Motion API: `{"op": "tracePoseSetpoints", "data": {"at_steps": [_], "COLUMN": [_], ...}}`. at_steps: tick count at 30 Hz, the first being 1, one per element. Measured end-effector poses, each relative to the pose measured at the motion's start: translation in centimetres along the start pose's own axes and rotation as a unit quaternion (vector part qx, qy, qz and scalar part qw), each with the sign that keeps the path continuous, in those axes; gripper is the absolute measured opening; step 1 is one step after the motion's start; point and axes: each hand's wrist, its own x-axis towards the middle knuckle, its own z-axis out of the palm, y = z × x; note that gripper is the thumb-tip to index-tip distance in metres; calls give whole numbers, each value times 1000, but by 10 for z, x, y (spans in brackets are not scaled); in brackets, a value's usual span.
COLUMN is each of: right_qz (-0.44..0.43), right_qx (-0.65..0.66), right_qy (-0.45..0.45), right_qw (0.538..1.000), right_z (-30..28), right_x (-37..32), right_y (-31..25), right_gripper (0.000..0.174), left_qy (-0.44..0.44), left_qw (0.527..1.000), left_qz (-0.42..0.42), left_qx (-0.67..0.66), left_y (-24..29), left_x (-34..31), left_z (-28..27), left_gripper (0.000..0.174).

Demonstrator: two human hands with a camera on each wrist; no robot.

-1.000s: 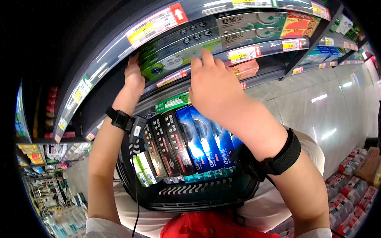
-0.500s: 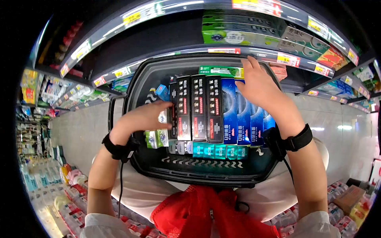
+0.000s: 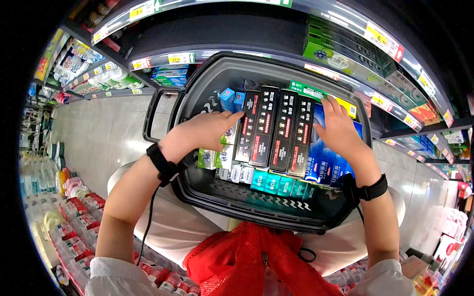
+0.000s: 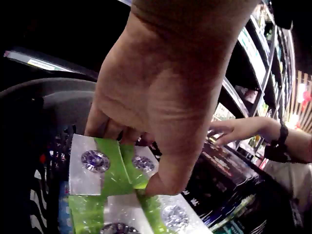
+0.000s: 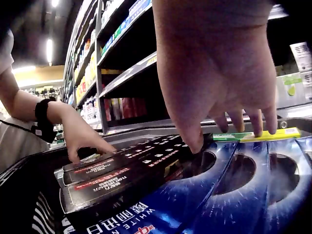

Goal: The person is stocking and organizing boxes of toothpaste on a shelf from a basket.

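Observation:
A black basket [image 3: 197, 79] holds rows of boxes: black ones [image 3: 283, 128], blue ones [image 3: 323, 158], teal ones [image 3: 279, 184] and green-and-white ones [image 3: 224, 155]. The left hand [image 3: 205, 131] lies over the green-and-white boxes, thumb and fingers spread; in the left wrist view its thumb touches one of these boxes [image 4: 97, 161]. Above the blue boxes [image 5: 234, 180] is the right hand [image 5: 219, 73], fingers extended, fingertips at a green-and-yellow box [image 5: 278, 134] along the basket's far side. Its thumb meets the edge between black and blue boxes.
Shelves [image 3: 237, 54] with price tags stand beyond the basket, bearing green boxes [image 3: 340, 54] at the right. Small blue boxes [image 3: 227, 98] sit at the basket's left. A red cloth [image 3: 252, 256] lies between the person's legs, and packaged goods [image 3: 74, 237] are at lower left.
Both hands have come back from the shelf to the basket. The view has turned, and the basket's handle now shows at the left. The right hand has moved over the blue boxes.

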Motion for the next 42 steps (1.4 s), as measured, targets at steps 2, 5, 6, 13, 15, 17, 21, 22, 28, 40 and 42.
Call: {"op": "tracePoseSetpoints", "data": {"at_steps": [2, 5, 6, 13, 15, 17, 21, 22, 28, 40, 42], "right_qz": [1, 5, 3, -12, -20, -26, -24, -32, -38, -40, 7], "right_qx": [-8, -20, -18, -15, -16, -20, -9, -11, -3, 60, 244], "right_qy": [-1, 6, 5, 14, 19, 30, 27, 34, 27, 88, 59], "right_qw": [1000, 1000, 1000, 1000, 999, 999, 999, 999, 999, 993, 968], "right_z": [2, 2, 3, 6, 8, 9, 5, 9, 3, 0, -8], "right_x": [3, 5, 6, 3, 2, 1, 0, 0, -3, -1, 4], "right_y": [0, -4, -4, 3, 5, 6, 3, 6, 9, 11, 6], "right_gripper": [57, 56, 56, 56, 56, 56, 54, 55, 55, 47, 47], "left_qy": [3, 22, 31, 28, 16, -24, 71, 76, 133, 413, 404], "left_qw": [1000, 999, 998, 997, 998, 998, 995, 994, 989, 836, 753], "left_qz": [1, 19, 38, 56, 47, 29, 43, 36, 46, 61, 107], "left_qx": [5, 23, 40, 52, 47, 53, 60, 66, 41, -357, -508], "left_y": [4, 2, 1, 3, 6, 13, 2, 2, 0, -13, -10], "left_x": [3, 5, 5, 9, 11, 12, 26, 28, 16, -58, -51], "left_z": [-1, -1, 0, 2, -1, -6, 16, 16, -19, -117, -119], "left_gripper": [79, 84, 85, 85, 85, 84, 85, 85, 87, 49, 47]}}
